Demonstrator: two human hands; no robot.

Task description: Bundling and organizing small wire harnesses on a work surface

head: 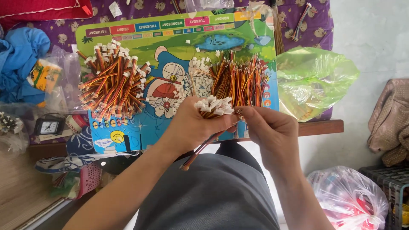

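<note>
My left hand (190,124) grips a bundle of red, yellow and black wires (211,107) with white plug ends up, tails hanging down to my lap. My right hand (272,130) touches the bundle's right side with its fingertips, pinching at a wire there. Just beyond my hands, a loose pile of the same wires (238,79) lies on a colourful cartoon board (179,47). A second, stacked pile of wires (111,81) sits on the board's left part.
A green plastic bag (315,81) lies right of the board. Blue cloth (21,59) and a small clock (49,126) sit at left. A clear bag (349,198) and a crate (394,183) stand at lower right. A pink basket (87,179) is at lower left.
</note>
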